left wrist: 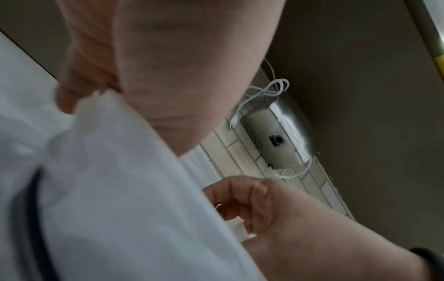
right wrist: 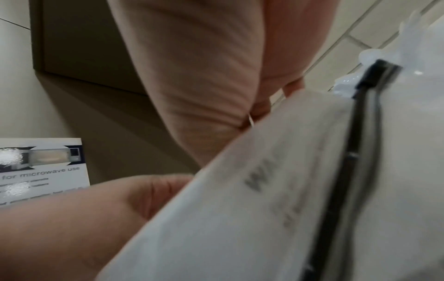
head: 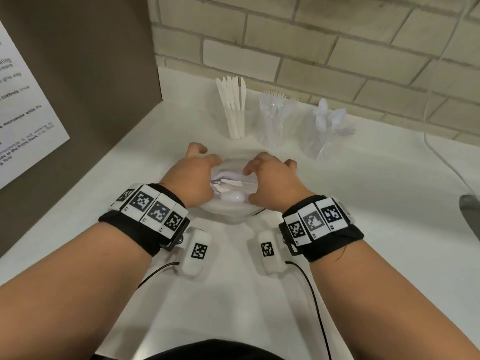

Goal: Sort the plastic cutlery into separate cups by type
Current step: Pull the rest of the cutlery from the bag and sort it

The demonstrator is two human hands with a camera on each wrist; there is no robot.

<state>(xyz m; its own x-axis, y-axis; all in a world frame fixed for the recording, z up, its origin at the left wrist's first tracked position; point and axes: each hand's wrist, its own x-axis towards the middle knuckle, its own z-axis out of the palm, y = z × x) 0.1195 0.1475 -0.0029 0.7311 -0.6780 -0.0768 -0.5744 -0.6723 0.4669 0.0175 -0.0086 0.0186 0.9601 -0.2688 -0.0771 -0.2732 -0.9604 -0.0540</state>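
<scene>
A clear plastic bag (head: 228, 206) of mixed white cutlery (head: 233, 187) lies on the white counter (head: 233, 281) in front of me. My left hand (head: 194, 175) grips the bag's left side and my right hand (head: 272, 178) grips its right side, fingers curled over its top. Behind stand three clear cups: knives (head: 235, 120), forks (head: 275, 123), spoons (head: 322, 133). In the left wrist view the bag (left wrist: 108, 190) fills the lower left under my palm. The right wrist view shows the printed bag (right wrist: 264, 190) with a black line across it.
A brown panel with a paper notice (head: 23, 113) walls off the left. A brick wall (head: 311, 48) runs behind the cups. A white cable (head: 441, 157) and a grey object (head: 470, 211) sit at the right edge.
</scene>
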